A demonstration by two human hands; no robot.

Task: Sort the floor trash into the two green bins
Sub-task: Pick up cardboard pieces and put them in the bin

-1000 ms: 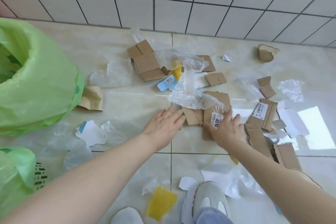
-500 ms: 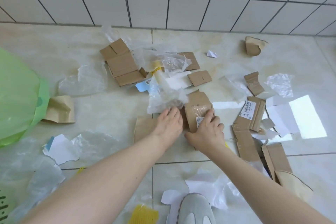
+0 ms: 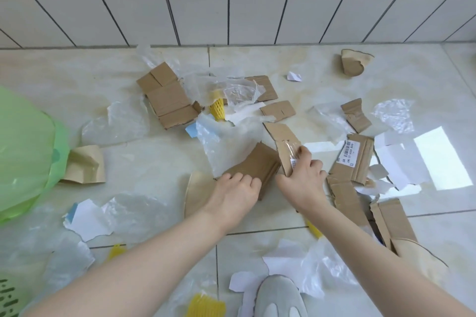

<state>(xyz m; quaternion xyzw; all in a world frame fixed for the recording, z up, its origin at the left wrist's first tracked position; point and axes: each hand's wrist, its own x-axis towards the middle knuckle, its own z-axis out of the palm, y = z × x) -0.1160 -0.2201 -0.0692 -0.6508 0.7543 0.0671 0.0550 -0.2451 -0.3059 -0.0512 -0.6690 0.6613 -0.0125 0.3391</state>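
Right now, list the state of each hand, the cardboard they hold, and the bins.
left hand: closed on a cardboard stack
right hand: gripping a taped cardboard piece, tilted up off the floor
large green bin: at left edge, bag-lined, mouth out of view
second green bin: lower left corner, barely visible
brown paper cup: torn, lying by the wall
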